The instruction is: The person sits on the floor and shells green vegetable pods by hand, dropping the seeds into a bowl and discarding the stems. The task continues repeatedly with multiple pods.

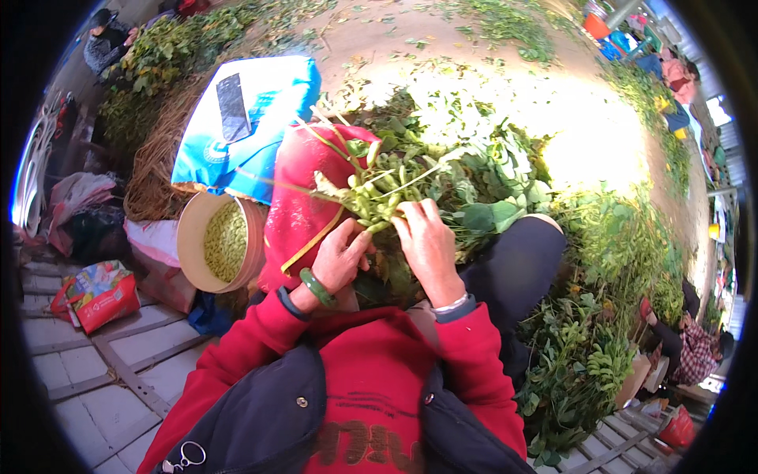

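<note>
A leafy bunch of soybean stalks with green pods [385,192] lies over my lap, between my hands and the plant heap. My left hand [340,255], wearing a green bangle [317,288], pinches a plump green pod [377,227] at the near side of the bunch. From the right, my right hand [427,243] grips the same cluster, its fingertips bent down onto the pods. Red cloth [296,189] covers my left leg under the stalks. Beside it, a pale plastic bucket [188,237] leans towards me and holds shelled green beans [227,242].
A dark phone [233,108] rests on a blue and white sack [195,130]. Cut bean plants [491,172] heap in front and to my right. A red shopping bag [109,311] stands on the tiled floor [148,342]. People sit at far left [106,44] and right [696,355].
</note>
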Motion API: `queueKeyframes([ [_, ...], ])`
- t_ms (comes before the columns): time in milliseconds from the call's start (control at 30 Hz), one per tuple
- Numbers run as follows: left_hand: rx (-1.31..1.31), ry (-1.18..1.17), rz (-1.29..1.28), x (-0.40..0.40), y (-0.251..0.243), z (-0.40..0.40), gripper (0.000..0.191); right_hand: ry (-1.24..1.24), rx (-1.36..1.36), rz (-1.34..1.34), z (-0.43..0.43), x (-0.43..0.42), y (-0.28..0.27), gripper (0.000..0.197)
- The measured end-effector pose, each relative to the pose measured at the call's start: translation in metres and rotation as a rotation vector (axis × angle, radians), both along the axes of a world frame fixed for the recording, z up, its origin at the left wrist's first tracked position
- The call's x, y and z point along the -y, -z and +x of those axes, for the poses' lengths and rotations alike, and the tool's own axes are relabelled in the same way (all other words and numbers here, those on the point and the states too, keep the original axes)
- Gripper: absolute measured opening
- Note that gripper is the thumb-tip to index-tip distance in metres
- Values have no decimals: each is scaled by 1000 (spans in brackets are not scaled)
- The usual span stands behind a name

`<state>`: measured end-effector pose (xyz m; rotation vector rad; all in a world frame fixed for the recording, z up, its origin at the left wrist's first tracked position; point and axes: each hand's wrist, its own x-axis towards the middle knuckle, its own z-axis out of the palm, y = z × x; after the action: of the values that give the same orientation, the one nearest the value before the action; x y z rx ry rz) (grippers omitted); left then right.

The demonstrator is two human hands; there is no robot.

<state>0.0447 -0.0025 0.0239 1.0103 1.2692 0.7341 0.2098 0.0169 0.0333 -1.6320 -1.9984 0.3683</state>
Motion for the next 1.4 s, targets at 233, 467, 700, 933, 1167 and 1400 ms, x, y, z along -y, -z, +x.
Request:
queueKeyframes([
  [233, 236, 501, -370, 10, -5, 62, 30, 65, -192, 102, 61, -2, 15, 16],
  [467, 761, 117, -445, 3, 2, 141, 28, 127, -494, 50, 116, 37, -2, 16],
  [700, 886, 95, -441, 17, -11, 167, 21, 156, -410, 143, 152, 76, -35, 12],
  [933, 772, 239, -317, 51, -14, 171, 16, 118, -432, -79, 150, 118, -32, 15],
  [1167, 443, 131, -56, 99, 2, 166, 13, 74, -499, -229, 138, 168, 3, 14],
  [1400, 442, 242, -51, 135, 22, 85, 11, 29, -953, -314, 60, 203, 54, 11],
])
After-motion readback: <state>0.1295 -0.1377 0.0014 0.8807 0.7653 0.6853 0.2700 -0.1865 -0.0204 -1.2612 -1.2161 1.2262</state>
